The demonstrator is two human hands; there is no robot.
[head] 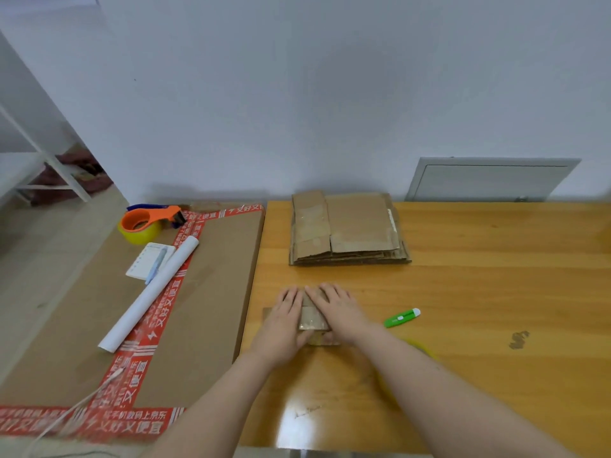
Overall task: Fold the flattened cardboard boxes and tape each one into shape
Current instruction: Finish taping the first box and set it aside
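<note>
A small cardboard box (314, 320) with shiny tape on its top lies on the wooden table (479, 292), mostly covered by my hands. My left hand (284, 322) lies flat on its left side with straight fingers. My right hand (339, 309) presses flat on its right side. A stack of flattened cardboard boxes (347, 229) sits further back near the wall. An orange tape dispenser with a yellow roll (145, 221) rests on the big carton at the far left. Part of a yellow tape roll (421, 347) shows behind my right forearm.
A green utility knife (401, 318) lies right of my hands. The large brown carton with red printed tape (205, 292) beside the table carries a white paper roll (150, 295), a small notepad with a pen (152, 261) and a white cable (66, 414).
</note>
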